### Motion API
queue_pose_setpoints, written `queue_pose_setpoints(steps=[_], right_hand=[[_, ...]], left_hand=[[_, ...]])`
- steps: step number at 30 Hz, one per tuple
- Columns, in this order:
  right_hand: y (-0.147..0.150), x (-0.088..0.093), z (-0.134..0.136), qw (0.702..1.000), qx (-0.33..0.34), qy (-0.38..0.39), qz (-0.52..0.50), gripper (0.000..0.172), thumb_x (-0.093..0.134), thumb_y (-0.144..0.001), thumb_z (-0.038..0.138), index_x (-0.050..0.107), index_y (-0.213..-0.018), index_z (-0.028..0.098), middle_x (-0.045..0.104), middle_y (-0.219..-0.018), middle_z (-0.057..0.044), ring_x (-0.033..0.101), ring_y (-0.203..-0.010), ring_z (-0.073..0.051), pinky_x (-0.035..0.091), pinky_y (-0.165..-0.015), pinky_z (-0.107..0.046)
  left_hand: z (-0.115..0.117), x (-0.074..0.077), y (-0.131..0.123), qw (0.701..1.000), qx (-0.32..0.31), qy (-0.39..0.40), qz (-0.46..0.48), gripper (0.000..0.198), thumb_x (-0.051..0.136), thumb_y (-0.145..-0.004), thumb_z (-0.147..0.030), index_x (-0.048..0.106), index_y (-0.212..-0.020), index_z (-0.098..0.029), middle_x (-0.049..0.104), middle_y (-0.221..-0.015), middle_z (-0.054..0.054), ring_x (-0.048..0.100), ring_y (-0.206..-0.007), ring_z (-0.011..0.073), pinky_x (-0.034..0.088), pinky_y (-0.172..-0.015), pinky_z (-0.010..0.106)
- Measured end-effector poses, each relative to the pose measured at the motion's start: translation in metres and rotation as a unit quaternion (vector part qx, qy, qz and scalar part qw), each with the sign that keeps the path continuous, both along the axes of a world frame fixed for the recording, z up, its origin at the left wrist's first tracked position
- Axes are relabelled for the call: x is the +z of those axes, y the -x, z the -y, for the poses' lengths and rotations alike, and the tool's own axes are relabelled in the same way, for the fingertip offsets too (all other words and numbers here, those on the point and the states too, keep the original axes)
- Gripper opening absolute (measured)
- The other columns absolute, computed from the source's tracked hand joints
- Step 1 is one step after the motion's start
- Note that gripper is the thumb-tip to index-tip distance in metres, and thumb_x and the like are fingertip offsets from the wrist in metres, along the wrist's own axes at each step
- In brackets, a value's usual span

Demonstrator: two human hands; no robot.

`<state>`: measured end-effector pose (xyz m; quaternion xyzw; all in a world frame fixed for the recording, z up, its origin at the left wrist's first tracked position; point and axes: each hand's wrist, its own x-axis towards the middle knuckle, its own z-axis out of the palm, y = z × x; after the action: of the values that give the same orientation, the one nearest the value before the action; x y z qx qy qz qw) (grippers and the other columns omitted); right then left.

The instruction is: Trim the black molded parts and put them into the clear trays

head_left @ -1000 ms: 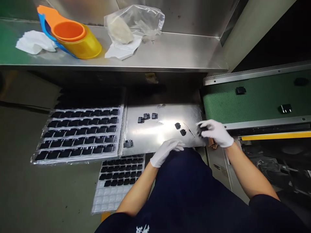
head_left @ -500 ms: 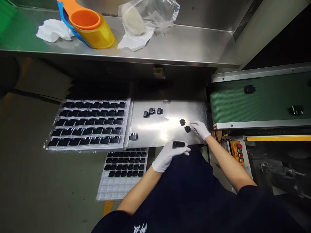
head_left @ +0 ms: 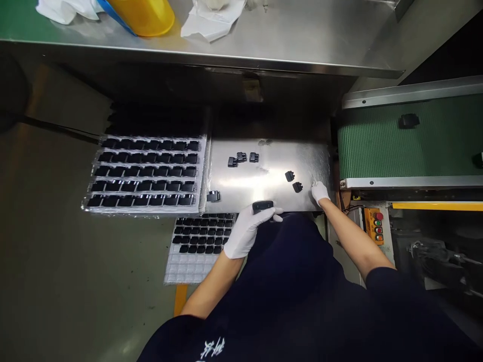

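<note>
While gloved left hand (head_left: 247,234) grips black plastic clip (head_left: 262,206) at 6 o'clock edge of steel sheet (head_left: 271,196), gloved right hand (head_left: 320,192) pinches slim tweezers (head_left: 313,180); two black clips (head_left: 297,187) lie just beside it at 9 o'clock.

The black rectangular plastic part (head_left: 262,205) has passed from the white-gloved right hand (head_left: 320,192) into the white-gloved left hand (head_left: 247,234), now at the near edge of the steel sheet (head_left: 271,198).
</note>
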<state>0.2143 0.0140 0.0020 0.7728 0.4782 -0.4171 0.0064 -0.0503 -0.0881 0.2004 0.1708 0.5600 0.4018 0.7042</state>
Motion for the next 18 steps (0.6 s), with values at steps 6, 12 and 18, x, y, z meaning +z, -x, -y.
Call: queue_pose_setpoints(steps=[6, 12, 18], right_hand=[[-0.021, 0.111, 0.022, 0.985, 0.061, -0.139, -0.082, 0.051, 0.046, -0.104, 0.054, 0.069, -0.13, 0.018, 0.076, -0.107, -0.009, 0.067, -0.096, -0.024, 0.052, -0.09, -0.035], [-0.018, 0.251, 0.034, 0.821, 0.399, -0.407, -0.03, 0.034, 0.053, -0.105, 0.048, 0.078, -0.113, 0.026, 0.068, -0.067, 0.001, 0.058, -0.059, -0.013, 0.036, -0.055, -0.026], [-0.014, 0.299, 0.035, 0.73, 0.543, -0.411, 0.054, 0.036, 0.051, -0.104, 0.053, 0.075, -0.094, 0.027, 0.05, -0.049, 0.004, 0.037, -0.042, -0.011, 0.015, -0.046, -0.032]], left_hand=[[-0.003, 0.031, -0.012, 0.995, -0.1, 0.006, 0.027, 0.036, 0.086, -0.083, -0.035, 0.077, -0.107, -0.009, 0.082, -0.088, 0.012, 0.078, -0.094, 0.0259, 0.055, -0.103, 0.04], [-0.01, 0.065, -0.025, 0.975, -0.213, 0.02, 0.061, 0.044, 0.089, -0.078, -0.033, 0.074, -0.114, -0.011, 0.082, -0.096, 0.013, 0.079, -0.083, 0.0249, 0.061, -0.09, 0.041], [-0.009, 0.078, -0.038, 0.954, -0.296, 0.023, 0.039, 0.04, 0.093, -0.071, -0.029, 0.077, -0.105, -0.013, 0.081, -0.098, 0.012, 0.078, -0.082, 0.0253, 0.064, -0.081, 0.039]])
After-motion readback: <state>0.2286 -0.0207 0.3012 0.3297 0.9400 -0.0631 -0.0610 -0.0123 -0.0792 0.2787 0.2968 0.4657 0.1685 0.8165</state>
